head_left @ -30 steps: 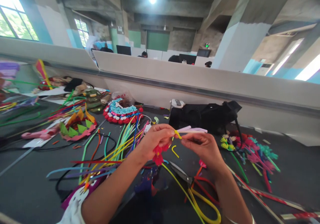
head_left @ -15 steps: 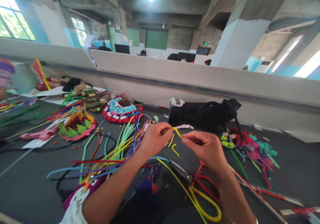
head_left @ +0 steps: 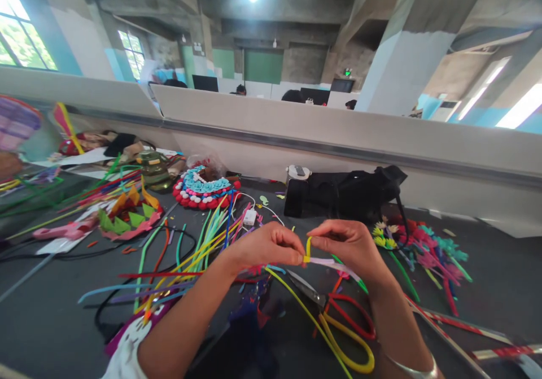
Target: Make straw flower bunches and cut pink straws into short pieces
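Between my two hands is a short bent piece of yellow pipe cleaner [head_left: 308,249]. My left hand [head_left: 269,247] pinches its lower end, where a pale lilac strip [head_left: 324,261] meets it. The thumb and forefinger of my right hand [head_left: 349,243] close on its upper end. From the joint the pale strip runs right, under my right hand, towards a green stem [head_left: 362,286]. Below my hands lie scissors [head_left: 309,290] with red and yellow handles, blades apart. A long yellow-green pipe cleaner [head_left: 302,314] crosses the table beside them.
Loose coloured pipe cleaners [head_left: 212,238] spread to the left, near a paper-like crown [head_left: 129,221] and a beaded collar [head_left: 203,190]. A black bag [head_left: 351,192] and phone [head_left: 296,198] lie behind. Fuzzy flowers [head_left: 432,255] sit at right. Another person's sleeve [head_left: 17,122] shows far left.
My hands have come lower and closer together. The yellow piece now bends upward at the pale strip, which has come down from behind with them. A sleeve has moved further in at far left.
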Demonstrator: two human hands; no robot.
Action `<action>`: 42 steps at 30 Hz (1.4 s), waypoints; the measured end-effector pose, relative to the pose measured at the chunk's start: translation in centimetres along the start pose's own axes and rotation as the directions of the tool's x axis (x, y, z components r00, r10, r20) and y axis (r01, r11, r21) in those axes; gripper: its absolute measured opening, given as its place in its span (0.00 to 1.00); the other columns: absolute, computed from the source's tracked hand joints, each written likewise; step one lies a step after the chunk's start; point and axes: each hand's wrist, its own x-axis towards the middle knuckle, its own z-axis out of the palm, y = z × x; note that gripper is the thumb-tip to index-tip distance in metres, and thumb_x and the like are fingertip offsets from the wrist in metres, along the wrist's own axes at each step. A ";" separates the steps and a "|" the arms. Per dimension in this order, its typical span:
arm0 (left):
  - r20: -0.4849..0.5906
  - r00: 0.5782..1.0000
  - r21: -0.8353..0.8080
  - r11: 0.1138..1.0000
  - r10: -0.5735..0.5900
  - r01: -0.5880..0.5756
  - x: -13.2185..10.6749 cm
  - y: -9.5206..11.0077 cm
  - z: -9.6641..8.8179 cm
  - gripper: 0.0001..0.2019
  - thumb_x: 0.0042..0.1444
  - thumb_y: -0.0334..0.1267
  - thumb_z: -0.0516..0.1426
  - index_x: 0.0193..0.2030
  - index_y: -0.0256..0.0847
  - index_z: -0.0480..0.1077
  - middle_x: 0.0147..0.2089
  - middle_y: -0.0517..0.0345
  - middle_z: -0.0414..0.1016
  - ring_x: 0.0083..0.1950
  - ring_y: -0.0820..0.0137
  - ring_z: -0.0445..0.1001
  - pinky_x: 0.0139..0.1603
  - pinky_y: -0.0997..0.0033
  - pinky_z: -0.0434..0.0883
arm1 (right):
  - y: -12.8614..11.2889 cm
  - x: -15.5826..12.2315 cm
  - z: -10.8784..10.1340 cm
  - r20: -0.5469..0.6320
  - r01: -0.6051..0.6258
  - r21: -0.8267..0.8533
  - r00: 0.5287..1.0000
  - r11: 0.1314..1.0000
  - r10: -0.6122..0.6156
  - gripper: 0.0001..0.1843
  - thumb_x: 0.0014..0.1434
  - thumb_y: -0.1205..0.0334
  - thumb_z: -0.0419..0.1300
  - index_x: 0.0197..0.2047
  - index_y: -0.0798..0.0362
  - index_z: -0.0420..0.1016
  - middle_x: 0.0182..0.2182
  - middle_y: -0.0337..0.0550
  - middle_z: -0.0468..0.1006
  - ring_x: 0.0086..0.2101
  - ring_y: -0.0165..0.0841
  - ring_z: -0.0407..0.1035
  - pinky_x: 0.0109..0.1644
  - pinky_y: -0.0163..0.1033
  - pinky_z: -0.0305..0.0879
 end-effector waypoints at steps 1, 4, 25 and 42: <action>-0.010 1.000 0.125 0.992 -0.017 0.018 0.0 0.0 -0.1 0.08 0.47 0.37 0.60 0.31 0.34 0.77 0.23 0.63 0.67 0.24 0.79 0.58 0.25 0.78 0.55 | -0.1 -0.1 0.0 0.012 0.010 -0.056 1.000 0.998 -0.009 0.06 0.52 0.60 0.66 0.29 0.53 0.81 0.24 0.40 0.79 0.27 0.33 0.72 0.30 0.34 0.66; -0.203 0.978 0.453 0.890 0.050 0.049 0.3 0.1 -0.1 0.07 0.48 0.34 0.56 0.28 0.35 0.75 0.20 0.65 0.62 0.24 0.78 0.57 0.24 0.77 0.52 | -0.4 -0.3 0.5 0.013 0.061 -0.255 0.998 0.965 -0.059 0.05 0.56 0.63 0.63 0.30 0.52 0.80 0.25 0.40 0.79 0.27 0.33 0.72 0.30 0.34 0.64; -0.085 0.996 0.295 0.955 0.019 0.007 -0.1 0.2 -0.5 0.08 0.48 0.36 0.57 0.30 0.35 0.76 0.22 0.64 0.65 0.25 0.78 0.59 0.25 0.78 0.54 | 0.1 -0.1 0.1 0.021 0.058 -0.180 0.998 0.982 -0.056 0.05 0.54 0.61 0.65 0.30 0.53 0.82 0.25 0.41 0.80 0.28 0.33 0.73 0.31 0.34 0.66; -0.142 0.987 -0.238 0.966 0.070 -0.103 -0.4 0.9 -0.2 0.09 0.48 0.39 0.60 0.29 0.33 0.76 0.15 0.65 0.60 0.17 0.82 0.50 0.19 0.78 0.48 | 0.2 -0.2 0.6 -0.012 0.090 -0.034 0.996 0.995 -0.090 0.08 0.55 0.59 0.64 0.36 0.52 0.82 0.30 0.42 0.81 0.31 0.36 0.75 0.33 0.36 0.68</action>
